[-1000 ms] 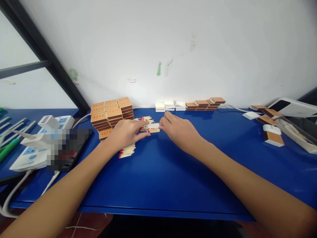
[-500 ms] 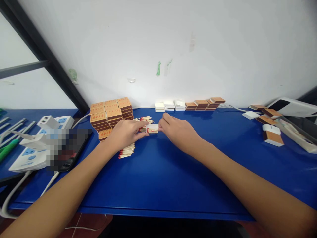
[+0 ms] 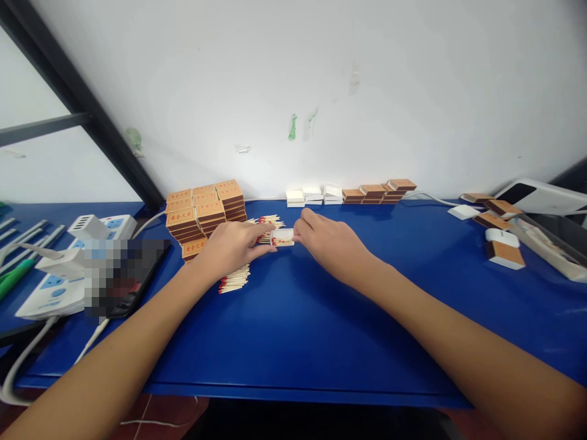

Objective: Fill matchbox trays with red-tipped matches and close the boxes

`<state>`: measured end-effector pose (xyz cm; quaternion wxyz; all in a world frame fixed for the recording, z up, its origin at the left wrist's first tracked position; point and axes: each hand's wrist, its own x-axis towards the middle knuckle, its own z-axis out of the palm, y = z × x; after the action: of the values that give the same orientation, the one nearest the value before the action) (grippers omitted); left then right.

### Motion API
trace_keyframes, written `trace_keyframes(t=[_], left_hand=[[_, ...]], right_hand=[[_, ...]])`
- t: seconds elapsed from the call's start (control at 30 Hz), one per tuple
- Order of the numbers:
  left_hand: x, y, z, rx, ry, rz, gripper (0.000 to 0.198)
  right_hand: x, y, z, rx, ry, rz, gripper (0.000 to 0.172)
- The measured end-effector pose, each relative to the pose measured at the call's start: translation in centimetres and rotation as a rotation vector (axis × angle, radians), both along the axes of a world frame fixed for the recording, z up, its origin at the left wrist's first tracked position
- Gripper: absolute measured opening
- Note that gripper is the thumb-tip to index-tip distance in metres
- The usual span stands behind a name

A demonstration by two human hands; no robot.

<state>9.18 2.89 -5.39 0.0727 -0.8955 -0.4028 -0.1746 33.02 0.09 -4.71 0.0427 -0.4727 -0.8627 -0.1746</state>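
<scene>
A small white matchbox tray (image 3: 283, 233) is held low over the blue desk, with a few red-tipped matches lying along its near side. My left hand (image 3: 235, 244) grips its left end between thumb and fingers. At the opposite end, my right hand (image 3: 324, 239) has its fingers pinched together on the tray's right edge; whether a match is also between them is hidden. Loose matches (image 3: 235, 280) lie in a pile beside and partly under my left hand. Behind that hand rises a stack of brown matchboxes (image 3: 202, 211).
White trays (image 3: 313, 194) and brown matchboxes (image 3: 371, 194) line the wall. More boxes (image 3: 504, 253) lie at the right by a white device (image 3: 545, 198). To the left are a power strip (image 3: 55, 284), a dark phone-like object (image 3: 151, 263) and cables on the blue desk (image 3: 293, 342).
Both hands stay on the tray with almost no movement. The whole view has shifted very slightly.
</scene>
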Motion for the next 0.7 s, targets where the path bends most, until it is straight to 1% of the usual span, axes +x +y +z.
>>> trace_keyframes(t=[0.4, 0.7], left_hand=[[0.07, -0.01, 0.05, 0.008, 0.020, 0.009, 0.042], [-0.03, 0.03, -0.05, -0.008, -0.014, 0.000, 0.040]], right_hand=[[0.00, 0.02, -0.03, 0.004, 0.026, -0.005, 0.023], [0.13, 0.08, -0.02, 0.030, 0.058, 0.008, 0.026]])
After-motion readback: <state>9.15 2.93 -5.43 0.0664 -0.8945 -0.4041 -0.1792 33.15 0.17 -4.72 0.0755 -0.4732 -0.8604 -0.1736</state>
